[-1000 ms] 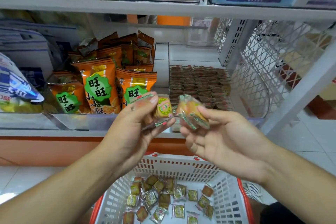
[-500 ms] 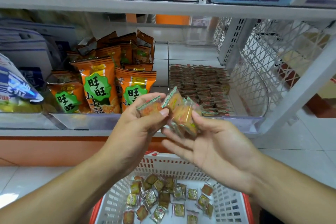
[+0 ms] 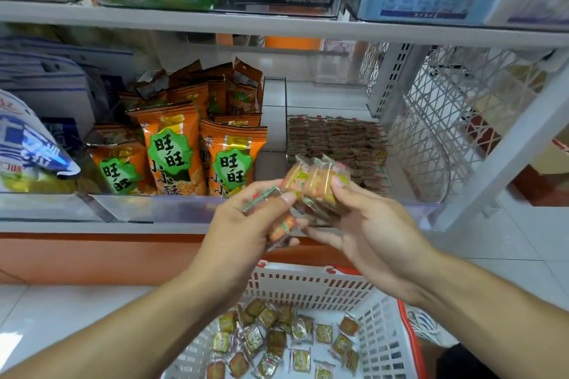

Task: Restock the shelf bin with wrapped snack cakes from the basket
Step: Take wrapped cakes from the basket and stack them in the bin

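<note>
Step in hand: gathering wrapped cakes into one stack, held up in front of the shelf, between basket and bin; judged mid-task, nothing yet set down from this handful.
Next move called for: probably passing the left-hand cakes across into the stack, then carrying it forward and slightly right, over the clear front lip, into the bin; edges to be kept lined up so the stack does not fan out or slip in its slick wrappers.
Left hand [image 3: 246, 224]: fingers curled, thumb pressed on top; gripped one or two wrapped cakes [image 3: 271, 212], a green-edged wrapper showing at the top and an orange one lower down; exact count not clear. Thumb tip touching the stack beside it.
Right hand [image 3: 366, 224]: palm up, fingers underneath and thumb over the far right edge; pinched a stack of cakes [image 3: 314, 183] standing on edge, roughly three or four, wrappers blurred.
Shelf bin [image 3: 335, 144]: just beyond the hands, on the right part of the shelf; already held rows of brown packets toward its back, front part bare.
Orange snack bags [image 3: 172, 148]: left of the bin, in the next compartment, upright.
Basket [image 3: 308, 286]: near, below the hands, white with a red rim; many loose cakes [image 3: 277, 338] scattered on its bottom, so plenty left to move.
</note>
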The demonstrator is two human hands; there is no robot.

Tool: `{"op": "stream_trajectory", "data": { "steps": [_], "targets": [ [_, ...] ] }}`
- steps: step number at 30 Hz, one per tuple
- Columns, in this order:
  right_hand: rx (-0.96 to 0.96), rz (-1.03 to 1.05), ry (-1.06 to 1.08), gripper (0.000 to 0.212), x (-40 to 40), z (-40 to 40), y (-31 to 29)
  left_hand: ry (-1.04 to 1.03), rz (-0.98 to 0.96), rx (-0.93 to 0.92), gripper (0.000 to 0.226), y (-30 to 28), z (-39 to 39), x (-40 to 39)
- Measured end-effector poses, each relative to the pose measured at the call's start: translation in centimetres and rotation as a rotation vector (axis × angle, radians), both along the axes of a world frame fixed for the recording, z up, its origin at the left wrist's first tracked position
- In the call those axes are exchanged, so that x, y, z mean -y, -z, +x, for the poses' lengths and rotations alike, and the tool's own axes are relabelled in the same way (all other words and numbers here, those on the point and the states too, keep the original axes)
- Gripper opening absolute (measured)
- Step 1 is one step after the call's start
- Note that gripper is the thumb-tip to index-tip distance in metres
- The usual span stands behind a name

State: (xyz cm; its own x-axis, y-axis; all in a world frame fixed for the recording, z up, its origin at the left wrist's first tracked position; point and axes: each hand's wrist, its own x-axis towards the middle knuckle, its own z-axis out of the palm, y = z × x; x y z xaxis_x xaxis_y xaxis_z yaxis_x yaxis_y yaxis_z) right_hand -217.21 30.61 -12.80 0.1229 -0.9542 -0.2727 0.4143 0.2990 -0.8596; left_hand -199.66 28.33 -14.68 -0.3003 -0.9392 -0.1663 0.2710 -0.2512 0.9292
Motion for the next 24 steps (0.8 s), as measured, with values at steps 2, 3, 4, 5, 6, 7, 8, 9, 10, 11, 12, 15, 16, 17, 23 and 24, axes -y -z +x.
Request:
{"op": "stream_trajectory", "data": {
  "steps": [2, 3, 4, 5, 6, 7, 8, 9, 10, 11, 12, 15, 16, 17, 23, 24],
  "targets": [
    [0.051, 0.054, -0.026, 0.044, -0.3, 0.6, 0.1, -0.037, 0.011, -0.016, 0.021, 0.4, -0.7, -0.4],
    [0.062, 0.078, -0.024, 0.045, -0.3, 0.7, 0.1, -0.049, 0.020, -0.012, 0.018, 0.5, -0.9, -0.4],
    [0.066, 0.092, -0.018, 0.045, -0.3, 0.8, 0.1, -0.051, 0.027, -0.002, 0.017, 0.5, -1.1, -0.4],
    [0.071, 0.099, -0.009, 0.044, -0.2, 0.7, 0.1, -0.045, 0.032, 0.011, 0.017, 0.5, -1.2, -0.3],
    [0.080, 0.100, 0.001, 0.043, -0.1, 0.6, -0.1, -0.030, 0.035, 0.023, 0.018, 0.5, -1.2, -0.2],
    [0.088, 0.099, 0.017, 0.041, 0.0, 0.4, -0.3, -0.008, 0.038, 0.033, 0.019, 0.5, -1.3, -0.1],
    [0.085, 0.095, 0.036, 0.040, 0.2, 0.1, -0.5, 0.018, 0.039, 0.042, 0.020, 0.5, -1.4, 0.0],
    [0.071, 0.085, 0.055, 0.039, 0.3, -0.1, -0.7, 0.043, 0.041, 0.047, 0.020, 0.5, -1.5, 0.1],
    [0.046, 0.068, 0.074, 0.036, 0.5, -0.5, -0.9, 0.065, 0.046, 0.049, 0.021, 0.5, -1.7, 0.2],
    [0.000, 0.042, 0.090, 0.031, 0.7, -0.9, -1.1, 0.084, 0.054, 0.048, 0.020, 0.5, -1.9, 0.3],
    [-0.065, 0.004, 0.103, 0.026, 1.0, -1.4, -1.5, 0.100, 0.064, 0.045, 0.021, 0.5, -2.1, 0.4],
    [-0.444, -0.138, 0.154, 0.032, 2.7, -4.4, -3.4, 0.113, 0.071, 0.051, 0.026, 0.7, -2.5, 0.7],
    [-0.701, -0.175, 0.159, 0.038, 3.6, -5.6, -4.1, 0.105, 0.065, 0.057, 0.025, 0.7, -2.6, 0.7],
    [-0.988, -0.200, 0.150, 0.039, 4.6, -6.9, -4.6, 0.097, 0.054, 0.068, 0.024, 0.7, -2.6, 0.8],
    [-1.891, -0.129, -0.221, 0.015, 11.0, -11.4, -3.9, 0.089, 0.033, 0.089, 0.019, 0.8, -3.0, 1.6],
    [-1.948, -0.105, -0.294, 0.010, 11.6, -11.5, -3.6, 0.090, 0.035, 0.089, 0.018, 0.8, -3.1, 1.7]
  ]
}}
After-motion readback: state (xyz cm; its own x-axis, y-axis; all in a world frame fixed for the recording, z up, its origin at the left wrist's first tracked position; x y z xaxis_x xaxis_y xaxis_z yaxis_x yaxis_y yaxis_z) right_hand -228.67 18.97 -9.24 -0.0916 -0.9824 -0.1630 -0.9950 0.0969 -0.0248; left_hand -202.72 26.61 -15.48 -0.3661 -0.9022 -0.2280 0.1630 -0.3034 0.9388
